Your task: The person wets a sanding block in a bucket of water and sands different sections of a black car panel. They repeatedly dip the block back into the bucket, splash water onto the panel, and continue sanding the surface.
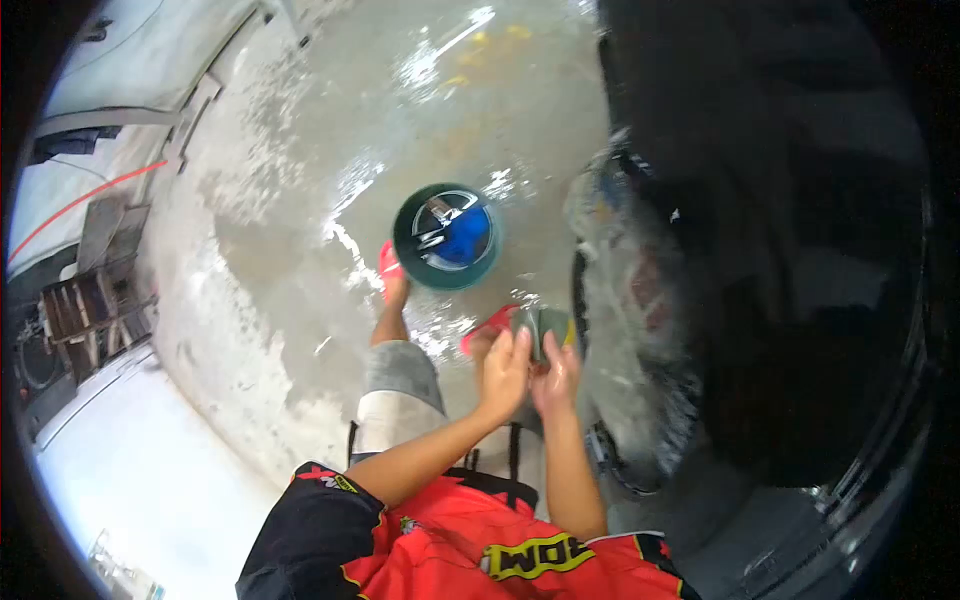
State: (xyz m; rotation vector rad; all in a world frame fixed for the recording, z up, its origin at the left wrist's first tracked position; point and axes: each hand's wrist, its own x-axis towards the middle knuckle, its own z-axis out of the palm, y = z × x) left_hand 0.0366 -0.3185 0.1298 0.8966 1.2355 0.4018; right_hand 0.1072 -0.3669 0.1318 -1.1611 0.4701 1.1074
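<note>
In front of my body, my left hand (506,368) and my right hand (556,374) are together on a dark green-grey sponge (534,322) with a yellow edge. The fingers of both hands press against its near side; the exact grip is blurred. Just right of my hands is a car wheel (640,290), wet and smeared with whitish foam. Beyond my hands to the left stands a green bucket (405,225) of water, with a blue cloth-like item (464,238) and a brownish piece (438,208) inside.
A black car (790,250) fills the right side. The concrete floor (290,260) is wet, with shiny puddles. My feet in red sandals (388,268) stand near the bucket. At left are a white vehicle-like surface (150,460), a wooden rack (95,315) and a red hose (90,195).
</note>
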